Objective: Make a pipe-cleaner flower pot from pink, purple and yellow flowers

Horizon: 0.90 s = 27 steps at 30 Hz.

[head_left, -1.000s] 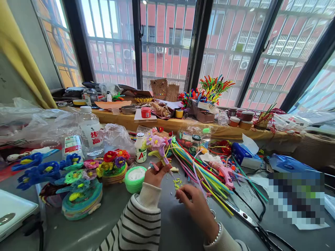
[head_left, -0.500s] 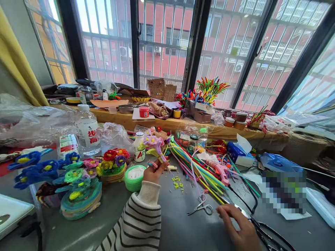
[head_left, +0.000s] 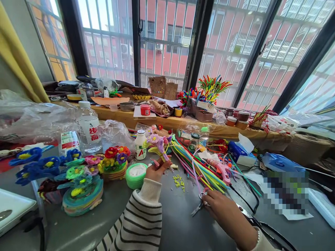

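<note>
Flower (head_left: 156,140) in left hand (head_left: 156,170), tissue (head_left: 246,142) in box (head_left: 236,152)

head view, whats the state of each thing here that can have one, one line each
pipe-cleaner flower, held upright
left hand, closed around the flower's stem
small scissors, handles at the right fingertips, blades pointing toward the person
right hand, fingers on the scissor handles, grip unclear
water bottle, upright, capped
small white bottle, upright, capped
tissue box, open, one tissue sticking up
glue gun, lying on loose pipe cleaners
</note>
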{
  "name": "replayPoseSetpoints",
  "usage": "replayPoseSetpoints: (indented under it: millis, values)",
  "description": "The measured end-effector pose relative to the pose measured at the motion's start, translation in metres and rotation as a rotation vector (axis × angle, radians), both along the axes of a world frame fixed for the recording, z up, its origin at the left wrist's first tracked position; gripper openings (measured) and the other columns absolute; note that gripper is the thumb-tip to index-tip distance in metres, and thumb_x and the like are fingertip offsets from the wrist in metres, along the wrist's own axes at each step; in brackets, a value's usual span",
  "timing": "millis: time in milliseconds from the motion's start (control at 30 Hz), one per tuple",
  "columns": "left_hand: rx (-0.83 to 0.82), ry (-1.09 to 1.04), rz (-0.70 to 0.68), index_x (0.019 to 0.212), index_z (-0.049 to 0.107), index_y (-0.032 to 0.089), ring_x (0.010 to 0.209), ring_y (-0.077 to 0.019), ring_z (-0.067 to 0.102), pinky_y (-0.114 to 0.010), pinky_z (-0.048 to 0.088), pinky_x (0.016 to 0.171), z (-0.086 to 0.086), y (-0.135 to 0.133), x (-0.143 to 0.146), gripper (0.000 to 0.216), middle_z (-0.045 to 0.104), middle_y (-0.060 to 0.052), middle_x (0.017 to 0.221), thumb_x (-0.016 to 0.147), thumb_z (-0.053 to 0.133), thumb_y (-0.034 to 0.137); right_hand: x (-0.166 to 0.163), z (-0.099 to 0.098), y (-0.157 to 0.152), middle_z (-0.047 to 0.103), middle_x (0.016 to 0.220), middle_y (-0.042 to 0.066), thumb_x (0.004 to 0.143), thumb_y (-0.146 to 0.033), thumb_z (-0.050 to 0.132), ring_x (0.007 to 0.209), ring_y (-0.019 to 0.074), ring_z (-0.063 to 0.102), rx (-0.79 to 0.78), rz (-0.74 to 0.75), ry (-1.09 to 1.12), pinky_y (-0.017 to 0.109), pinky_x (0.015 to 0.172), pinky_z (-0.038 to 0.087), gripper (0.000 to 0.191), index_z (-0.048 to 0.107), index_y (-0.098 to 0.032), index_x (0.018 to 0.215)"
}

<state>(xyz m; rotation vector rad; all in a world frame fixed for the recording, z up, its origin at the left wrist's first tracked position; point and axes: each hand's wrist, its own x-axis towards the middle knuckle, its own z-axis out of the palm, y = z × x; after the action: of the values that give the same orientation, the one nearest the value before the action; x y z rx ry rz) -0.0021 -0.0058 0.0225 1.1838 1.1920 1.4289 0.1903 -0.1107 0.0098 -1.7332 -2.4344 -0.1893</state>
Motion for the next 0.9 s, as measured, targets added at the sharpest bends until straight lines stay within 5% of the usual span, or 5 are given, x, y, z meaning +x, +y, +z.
replayPoseSetpoints:
  millis: [100,333,533,900]
  values:
    - [0.013,-0.122,-0.088,0.082,0.063,0.014,0.063,-0.0173,0.056,-0.02,0.026,0.04,-0.001,0.0,-0.002,0.044,0.064,-0.004,0.06,0.05,0.061,0.044,-0.002,0.006,0.004,0.06,0.08,0.005,0.066,-0.008,0.051,0.076,0.0193,0.057,-0.056,0.005,-0.012,0.026,0.062,0.042,0.016,0.058,-0.019,0.076]
    - [-0.008,-0.157,-0.053,0.075,0.064,0.013,0.061,-0.0163,0.056,-0.02,0.025,0.039,0.002,-0.001,-0.001,0.041,0.064,-0.003,0.061,0.044,0.066,0.04,0.011,0.001,-0.009,0.06,0.068,0.004,0.073,-0.027,0.049,0.059,0.0177,0.056,-0.176,-0.157,0.112,0.025,0.05,0.04,0.012,0.055,-0.019,0.066]
    - [-0.042,-0.163,-0.055,0.068,0.064,0.016,0.063,-0.0174,0.057,-0.02,0.029,0.039,0.004,0.001,-0.001,0.035,0.064,-0.002,0.061,0.042,0.067,0.04,0.061,-0.009,-0.025,0.057,0.069,0.004,0.07,-0.026,0.049,0.066,0.0179,0.055,0.036,-0.285,0.301,0.028,0.06,0.042,0.008,0.055,-0.021,0.07]
    - [-0.006,-0.074,-0.061,0.08,0.063,0.014,0.055,-0.0135,0.053,-0.02,0.029,0.04,0.004,-0.003,-0.002,0.045,0.064,-0.004,0.059,0.048,0.062,0.045,0.119,-0.035,-0.055,0.062,0.071,0.007,0.054,-0.017,0.052,0.062,0.0197,0.06,-0.026,-0.439,0.358,0.03,0.059,0.049,0.019,0.06,-0.021,0.071]
